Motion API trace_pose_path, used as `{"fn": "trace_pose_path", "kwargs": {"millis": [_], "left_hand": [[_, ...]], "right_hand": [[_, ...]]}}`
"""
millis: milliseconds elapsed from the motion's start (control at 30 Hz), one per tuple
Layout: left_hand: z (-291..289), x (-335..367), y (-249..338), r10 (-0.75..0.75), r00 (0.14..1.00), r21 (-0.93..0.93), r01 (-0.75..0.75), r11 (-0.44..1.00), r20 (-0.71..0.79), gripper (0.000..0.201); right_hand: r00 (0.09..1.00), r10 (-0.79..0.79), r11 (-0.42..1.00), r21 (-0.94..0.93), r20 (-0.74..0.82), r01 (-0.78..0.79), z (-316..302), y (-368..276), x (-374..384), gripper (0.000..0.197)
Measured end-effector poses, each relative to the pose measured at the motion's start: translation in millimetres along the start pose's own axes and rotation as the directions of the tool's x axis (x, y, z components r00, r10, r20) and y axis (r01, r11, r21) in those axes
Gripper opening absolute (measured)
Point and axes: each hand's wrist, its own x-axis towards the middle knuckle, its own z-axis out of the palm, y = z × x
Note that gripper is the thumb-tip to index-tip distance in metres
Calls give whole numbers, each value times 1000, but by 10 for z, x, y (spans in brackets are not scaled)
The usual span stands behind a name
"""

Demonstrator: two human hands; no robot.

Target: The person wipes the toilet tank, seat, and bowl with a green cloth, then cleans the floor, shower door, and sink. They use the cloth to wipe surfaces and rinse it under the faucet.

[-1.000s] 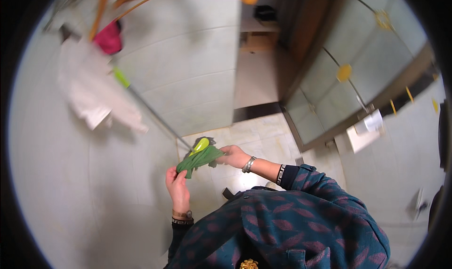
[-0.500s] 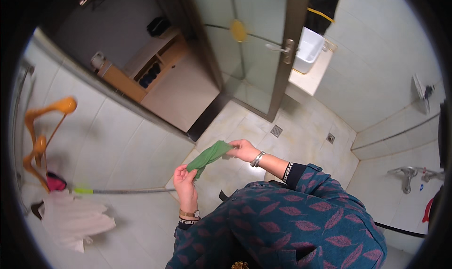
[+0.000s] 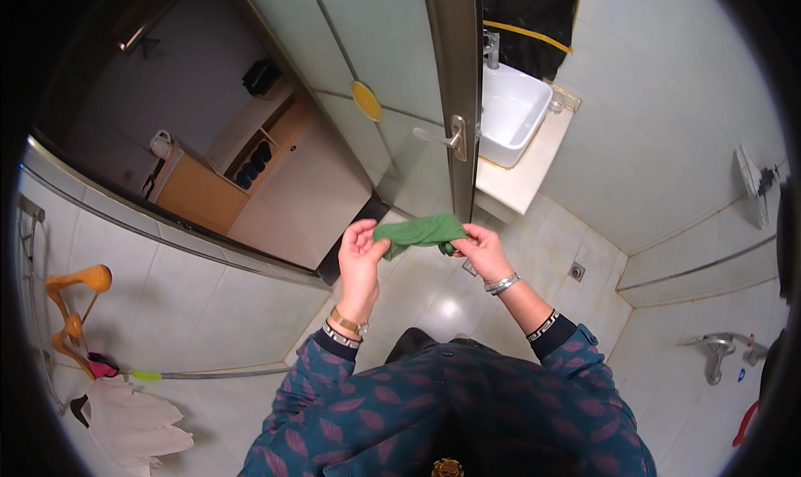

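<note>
A folded or twisted strip of green cloth (image 3: 421,231) stretches between my two hands in front of my body. Its left end is pinched by my left hand (image 3: 360,252), thumb toward the near edge and fingers behind. My right hand (image 3: 484,253) grips the other end, where a small bunched bit of cloth hangs under the fingers. The cloth runs nearly level and sags little. A watch sits on my left wrist and a silver bracelet on my right.
Ahead stands a frosted glass door (image 3: 392,68) with a lever handle. Beyond its edge is a white washbasin (image 3: 513,114) on a counter. Orange hangers (image 3: 79,310) and a white cloth (image 3: 133,423) hang at left. A shower tap (image 3: 717,352) is on the right wall.
Both hands have come level, with the cloth turned from a slant to nearly horizontal. The left hand rose and the right shifted rightward. My view has turned toward the right.
</note>
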Motion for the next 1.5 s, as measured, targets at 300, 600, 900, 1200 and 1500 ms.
{"fn": "trace_pose_path", "kwargs": {"millis": [300,600,900,1200,1500], "left_hand": [[1323,1196,456,328,939,-93,-319,943,104,23],[2086,1178,79,218,847,-15,-241,970,486,23],[2973,1487,-293,196,735,257,-455,853,649,31],[3383,2008,-527,112,660,661,-696,-282,743,41],[3651,1952,-774,-245,915,591,-396,-703,322,53]], "right_hand": [[965,-250,968,15,78,250,-367,-1301,760,35],[953,-270,961,25,-138,276,-905,-1463,827,33],[937,-93,924,321,-336,207,-1839,-1277,1128,17],[992,-45,940,330,-114,81,-2787,-1276,1965,14],[997,14,919,393,72,-42,-3556,-1181,2779,14]]}}
